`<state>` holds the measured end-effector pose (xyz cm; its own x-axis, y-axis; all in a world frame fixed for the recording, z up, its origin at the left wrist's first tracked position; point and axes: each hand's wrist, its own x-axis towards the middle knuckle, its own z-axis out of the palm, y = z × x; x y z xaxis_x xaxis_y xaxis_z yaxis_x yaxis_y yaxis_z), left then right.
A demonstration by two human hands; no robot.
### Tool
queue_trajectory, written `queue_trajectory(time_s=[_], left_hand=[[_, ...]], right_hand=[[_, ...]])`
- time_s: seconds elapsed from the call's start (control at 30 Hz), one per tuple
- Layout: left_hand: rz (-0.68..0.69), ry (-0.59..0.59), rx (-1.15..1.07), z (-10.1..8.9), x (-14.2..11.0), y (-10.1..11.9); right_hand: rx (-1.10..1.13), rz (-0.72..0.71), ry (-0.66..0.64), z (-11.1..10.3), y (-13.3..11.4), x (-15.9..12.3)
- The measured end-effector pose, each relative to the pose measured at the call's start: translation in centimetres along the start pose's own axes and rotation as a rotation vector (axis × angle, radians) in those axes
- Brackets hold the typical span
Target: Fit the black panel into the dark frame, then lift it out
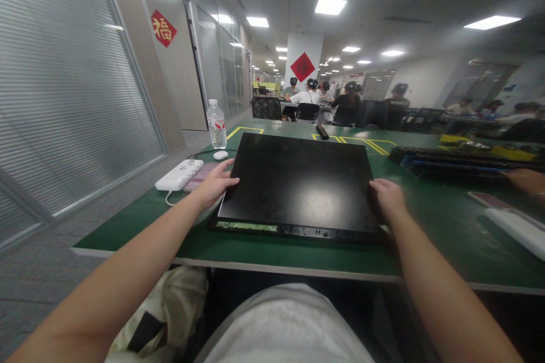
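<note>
A black flat display panel (298, 181) lies in front of me, its far side raised a little. My left hand (216, 182) grips its left edge, thumb on top and fingers partly hidden beneath. At the right edge, my right hand (388, 199) pinches the panel, its fingers mostly out of sight below. Along the near side shows a black frame (327, 232) under the panel, with a strip of green circuit board (247, 226) exposed at its left part.
On the green table (140, 224), a white power bank (179, 174), a phone (202, 175) and a water bottle (216, 124) stand left. Dark strips (447, 164) lie right, near another person's hand (528, 180). A small black strip (322, 132) lies behind the panel.
</note>
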<state>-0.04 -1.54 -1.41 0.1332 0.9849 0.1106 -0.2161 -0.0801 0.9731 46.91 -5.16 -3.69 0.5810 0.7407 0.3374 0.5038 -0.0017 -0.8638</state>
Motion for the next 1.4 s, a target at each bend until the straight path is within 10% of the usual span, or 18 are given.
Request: queue_trajectory(time_s=[1.4], left_hand=[[0.074,-0.031,0.118,-0.1,0.3,-0.6]], right_hand=[[0.006,-0.05,0.061,0.0,0.7,0.4]])
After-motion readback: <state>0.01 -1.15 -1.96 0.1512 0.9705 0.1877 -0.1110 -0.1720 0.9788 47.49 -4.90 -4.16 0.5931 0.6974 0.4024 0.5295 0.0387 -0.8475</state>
